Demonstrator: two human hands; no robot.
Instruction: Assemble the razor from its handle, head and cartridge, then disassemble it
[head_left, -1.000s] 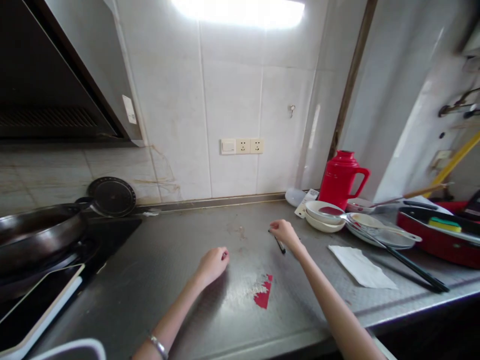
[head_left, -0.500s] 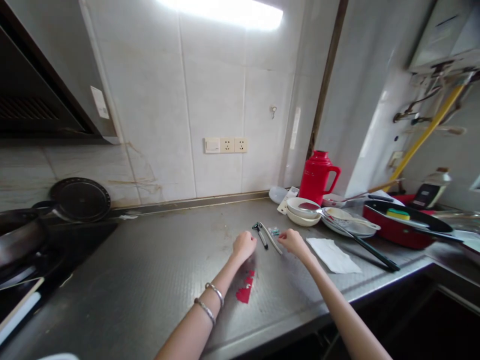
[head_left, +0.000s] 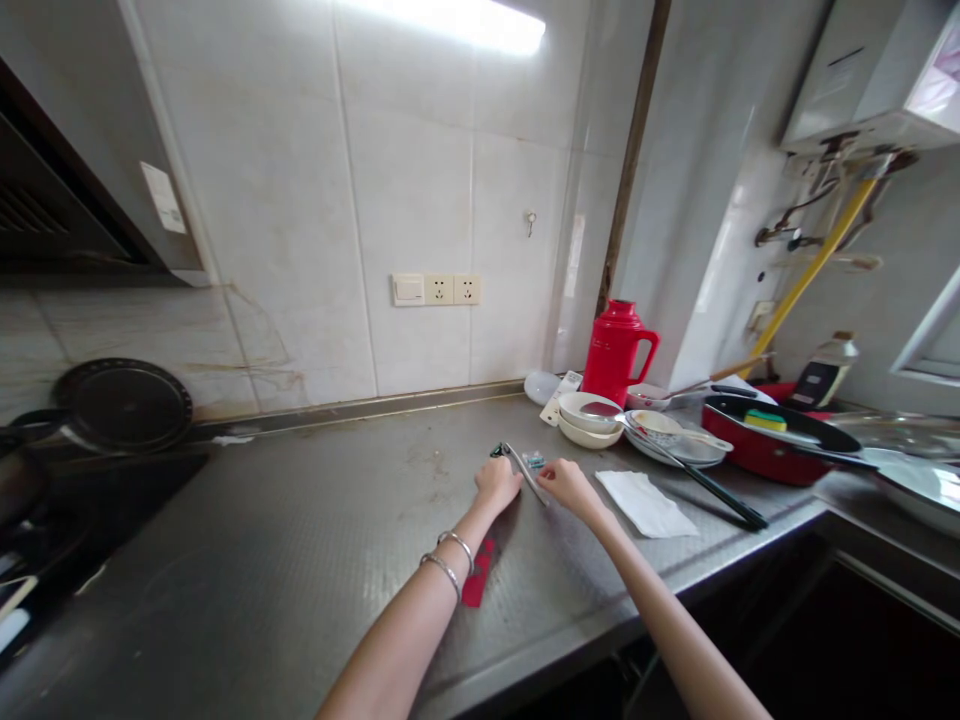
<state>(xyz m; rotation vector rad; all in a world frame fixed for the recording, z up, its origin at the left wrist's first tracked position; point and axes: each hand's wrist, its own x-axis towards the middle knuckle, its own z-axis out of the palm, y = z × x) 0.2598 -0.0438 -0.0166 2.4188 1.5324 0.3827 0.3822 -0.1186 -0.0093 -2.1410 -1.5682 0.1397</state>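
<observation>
the left hand (head_left: 499, 483) has moved over the dark-headed tool (head_left: 496, 451), the right hand (head_left: 568, 485) is beside the curved strip (head_left: 526, 472), between the counter's (head_left: 300, 540) back and front edges, and neither grip can be told.

Can count one left hand (head_left: 497, 484), one right hand (head_left: 568, 484), two in all, and two silver bangles (head_left: 444, 566). Can add one bench (head_left: 322, 520), one thin pale strip (head_left: 524, 470), one red patch (head_left: 475, 590), one white tissue (head_left: 646, 503). Then counting on: one red thermos (head_left: 611, 357), two stacked bowls (head_left: 589, 433), one red pan (head_left: 739, 457), one sponge (head_left: 765, 421), one bottle (head_left: 825, 370). Can't put a sure number on the overlapping plates (head_left: 679, 460). Further up, two sockets (head_left: 453, 290), one switch (head_left: 408, 289), one hook (head_left: 531, 218), one light tube (head_left: 480, 20), one yellow pipe (head_left: 817, 268). Lastly, one round black disc (head_left: 127, 408) and one white wall-mounted box (head_left: 847, 90).
</observation>
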